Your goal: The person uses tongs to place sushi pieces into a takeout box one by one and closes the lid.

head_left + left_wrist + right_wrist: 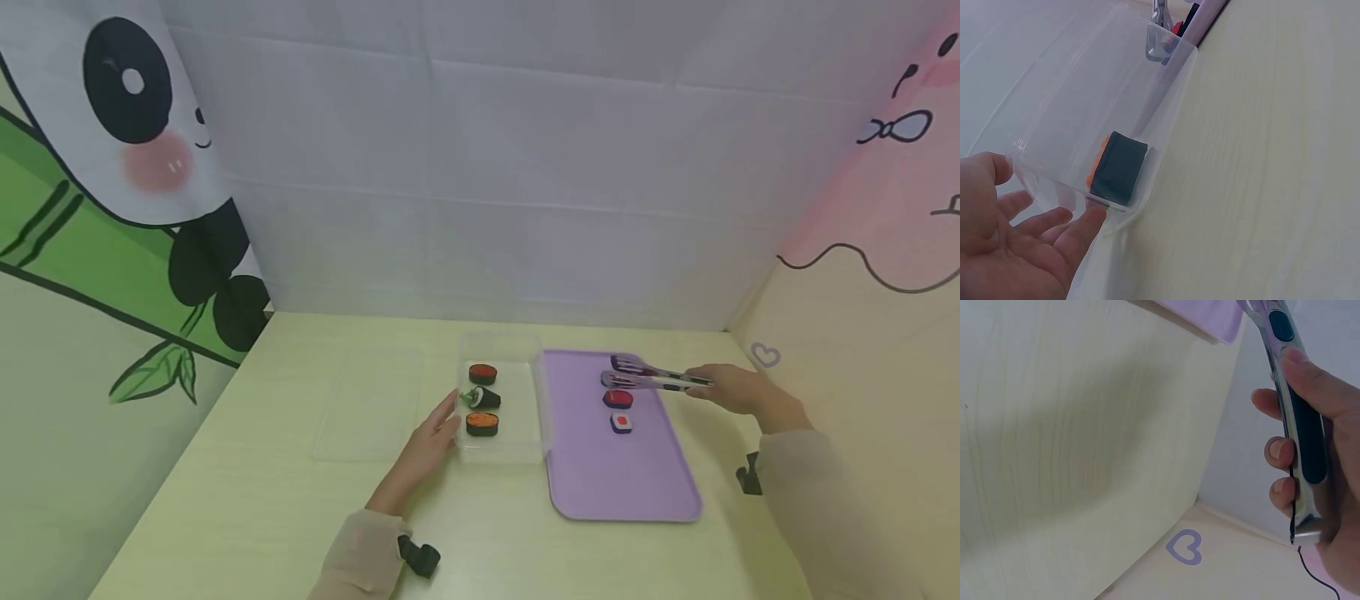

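My left hand (431, 442) lies against the left wall of a clear plastic box (525, 454), fingertips touching its outside. Inside the box, a red-topped sushi piece (483, 373), a dark hand roll (486, 398) with green sprigs and an orange-topped sushi piece (482, 424) stand in a column. My right hand (731, 389) holds metal tongs (1300, 425) with dark grip inserts, thumb on one arm and fingers round the other. The tongs' spread tips hang over the far part of a purple tray (622, 483), just beyond a red sushi piece (618, 399). Nearer me sits a white sushi roll (621, 423) with a red centre.
A clear flat lid (367, 408) lies on the pale wooden table (247, 500), left of the box. The tray stands right beside the box's right wall. A plain grey-white backdrop (480, 183) closes off the back, with printed cartoon panels at both sides.
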The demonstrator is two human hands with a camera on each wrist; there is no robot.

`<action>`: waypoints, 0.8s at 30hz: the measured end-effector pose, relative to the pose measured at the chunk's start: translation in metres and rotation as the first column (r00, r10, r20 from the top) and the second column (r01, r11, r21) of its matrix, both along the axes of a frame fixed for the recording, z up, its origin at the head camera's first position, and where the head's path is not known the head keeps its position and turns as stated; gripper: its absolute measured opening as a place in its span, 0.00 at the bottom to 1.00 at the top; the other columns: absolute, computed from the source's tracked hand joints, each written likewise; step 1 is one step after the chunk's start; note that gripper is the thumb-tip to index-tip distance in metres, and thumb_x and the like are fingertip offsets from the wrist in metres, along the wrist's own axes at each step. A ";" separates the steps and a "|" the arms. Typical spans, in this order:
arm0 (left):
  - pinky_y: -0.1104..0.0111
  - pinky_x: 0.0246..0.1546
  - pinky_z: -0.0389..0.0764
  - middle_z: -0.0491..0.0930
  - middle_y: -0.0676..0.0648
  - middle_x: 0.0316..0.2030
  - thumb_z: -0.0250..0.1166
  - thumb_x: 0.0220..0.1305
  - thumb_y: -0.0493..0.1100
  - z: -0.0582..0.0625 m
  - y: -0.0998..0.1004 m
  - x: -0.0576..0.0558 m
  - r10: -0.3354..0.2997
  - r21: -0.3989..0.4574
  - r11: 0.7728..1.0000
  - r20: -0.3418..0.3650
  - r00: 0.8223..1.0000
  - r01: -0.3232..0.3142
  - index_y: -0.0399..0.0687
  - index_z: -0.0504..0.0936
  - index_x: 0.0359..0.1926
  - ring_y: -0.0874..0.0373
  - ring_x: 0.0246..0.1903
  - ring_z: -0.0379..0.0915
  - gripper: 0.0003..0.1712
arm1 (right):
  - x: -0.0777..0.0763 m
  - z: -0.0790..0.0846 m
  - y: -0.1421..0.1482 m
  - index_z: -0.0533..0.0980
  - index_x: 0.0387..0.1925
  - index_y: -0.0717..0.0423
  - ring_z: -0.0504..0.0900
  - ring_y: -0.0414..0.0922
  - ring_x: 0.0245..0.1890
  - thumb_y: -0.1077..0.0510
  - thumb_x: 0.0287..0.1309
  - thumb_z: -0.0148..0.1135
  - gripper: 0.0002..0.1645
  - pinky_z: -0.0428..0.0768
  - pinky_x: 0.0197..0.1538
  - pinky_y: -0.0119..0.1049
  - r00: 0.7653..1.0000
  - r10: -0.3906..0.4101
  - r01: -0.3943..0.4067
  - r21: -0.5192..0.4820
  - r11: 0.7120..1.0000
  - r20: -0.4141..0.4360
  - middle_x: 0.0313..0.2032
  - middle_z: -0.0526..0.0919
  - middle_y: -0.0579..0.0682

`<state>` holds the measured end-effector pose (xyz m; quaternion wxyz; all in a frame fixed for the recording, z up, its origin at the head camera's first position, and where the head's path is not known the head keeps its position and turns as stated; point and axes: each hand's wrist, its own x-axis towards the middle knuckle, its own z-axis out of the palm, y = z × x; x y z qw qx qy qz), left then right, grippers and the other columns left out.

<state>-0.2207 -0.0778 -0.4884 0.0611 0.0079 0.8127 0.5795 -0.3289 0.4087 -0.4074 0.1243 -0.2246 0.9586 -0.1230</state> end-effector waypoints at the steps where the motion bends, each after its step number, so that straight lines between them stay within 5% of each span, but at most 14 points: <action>1: 0.51 0.59 0.72 0.56 0.38 0.72 0.46 0.78 0.46 0.000 0.000 0.000 0.000 -0.001 1.000 -0.002 1.000 0.000 0.51 0.54 0.76 0.39 0.67 0.58 0.30 | 0.000 -0.001 -0.001 0.74 0.57 0.68 0.72 0.70 0.55 0.50 0.67 0.59 0.27 0.73 0.51 0.64 1.000 -0.003 0.003 0.004 1.000 0.002 0.52 0.77 0.69; 10: 0.50 0.60 0.70 0.56 0.39 0.72 0.46 0.78 0.47 -0.004 0.000 0.000 -0.005 0.001 1.000 -0.023 1.000 0.005 0.52 0.53 0.77 0.40 0.67 0.58 0.30 | -0.001 -0.007 -0.004 0.75 0.58 0.65 0.73 0.69 0.54 0.48 0.68 0.58 0.28 0.75 0.49 0.64 0.999 -0.001 0.002 0.034 0.999 -0.047 0.53 0.77 0.69; 24: 0.49 0.59 0.71 0.56 0.37 0.71 0.47 0.78 0.48 -0.001 -0.002 0.002 -0.025 0.007 1.000 -0.038 0.999 0.025 0.52 0.53 0.77 0.37 0.64 0.61 0.31 | 0.003 0.017 -0.025 0.74 0.59 0.67 0.73 0.67 0.55 0.49 0.69 0.56 0.28 0.72 0.53 0.64 0.986 0.046 -0.043 0.022 0.999 -0.161 0.54 0.77 0.67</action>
